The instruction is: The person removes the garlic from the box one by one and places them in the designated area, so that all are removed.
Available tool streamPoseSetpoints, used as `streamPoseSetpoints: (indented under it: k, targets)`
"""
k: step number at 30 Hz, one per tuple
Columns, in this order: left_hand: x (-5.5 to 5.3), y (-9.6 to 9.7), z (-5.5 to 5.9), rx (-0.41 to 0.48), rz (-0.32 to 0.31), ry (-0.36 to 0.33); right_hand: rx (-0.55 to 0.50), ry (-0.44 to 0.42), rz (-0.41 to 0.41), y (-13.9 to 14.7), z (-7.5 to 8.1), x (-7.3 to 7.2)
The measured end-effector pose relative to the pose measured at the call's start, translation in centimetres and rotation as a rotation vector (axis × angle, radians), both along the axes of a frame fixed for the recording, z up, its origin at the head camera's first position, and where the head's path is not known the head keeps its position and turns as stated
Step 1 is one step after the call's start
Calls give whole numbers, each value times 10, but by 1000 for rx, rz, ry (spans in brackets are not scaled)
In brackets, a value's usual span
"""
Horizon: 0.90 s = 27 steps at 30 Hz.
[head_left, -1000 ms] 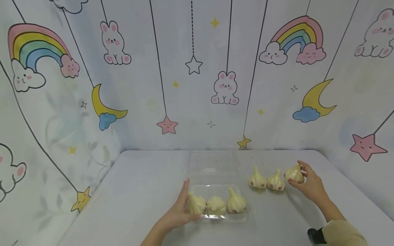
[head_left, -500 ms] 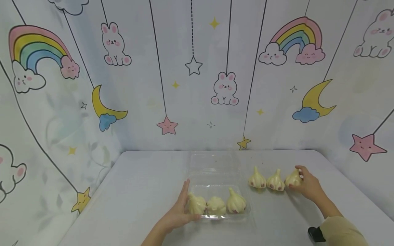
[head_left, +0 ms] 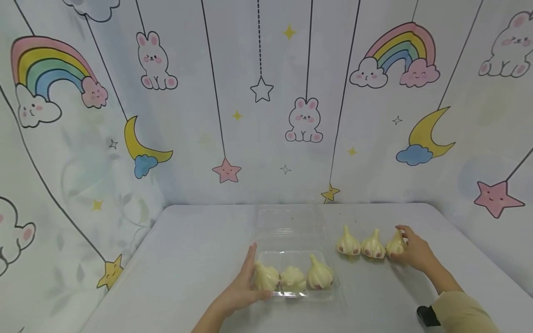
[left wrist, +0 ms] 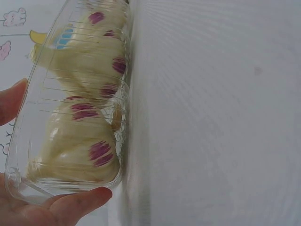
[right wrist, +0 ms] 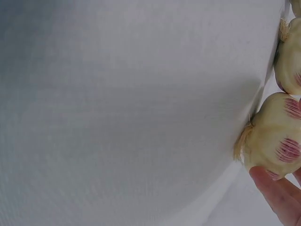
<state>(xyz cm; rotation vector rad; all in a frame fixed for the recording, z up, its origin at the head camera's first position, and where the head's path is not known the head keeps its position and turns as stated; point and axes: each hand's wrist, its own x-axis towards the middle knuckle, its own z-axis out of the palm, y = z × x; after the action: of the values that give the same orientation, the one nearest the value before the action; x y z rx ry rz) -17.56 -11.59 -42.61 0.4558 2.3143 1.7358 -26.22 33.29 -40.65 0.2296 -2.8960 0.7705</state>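
Observation:
A clear plastic clamshell container (head_left: 300, 255) lies with its lid (head_left: 287, 219) laid back. In its tray sit three garlic bulbs, at the left (head_left: 267, 276), middle (head_left: 293, 279) and right (head_left: 320, 274). My left hand (head_left: 239, 292) holds the tray's left front corner, thumb along the front and fingers up the left side. To the right, my right hand (head_left: 418, 253) grips a garlic bulb (head_left: 394, 245) standing on the table. Its fingers partly cover that bulb. Purple-red streaks mark the bulb (right wrist: 273, 129) in the right wrist view.
Two more garlic bulbs, one nearer the container (head_left: 348, 243) and one beside the gripped bulb (head_left: 373, 245), complete a row. A white cloth covers the table (head_left: 187, 245). Behind rises a patterned curtain (head_left: 266, 138). A black object (head_left: 428, 316) is at the right sleeve.
My right hand has lowered its garlic bulb slightly, down to the table at the right end of the row. The left hand and container have stayed put.

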Motion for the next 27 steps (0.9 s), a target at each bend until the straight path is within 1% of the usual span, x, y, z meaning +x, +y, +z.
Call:
streamPoseSetpoints:
  k: [6, 12, 17, 21, 27]
  targets:
    - [1, 0, 0, 11, -14, 3, 22, 12, -2, -2, 2, 2]
    - [2, 0, 1, 4, -8, 0, 39, 41, 2, -6, 9, 4]
    - [2, 0, 1, 7, -8, -3, 38, 76, 5, -8, 14, 7]
    - [1, -1, 0, 3, -13, 2, 31, 77, -5, -12, 17, 11]
    - [-1, -1, -3, -11, -18, 6, 4, 82, 1, -24, 25, 18]
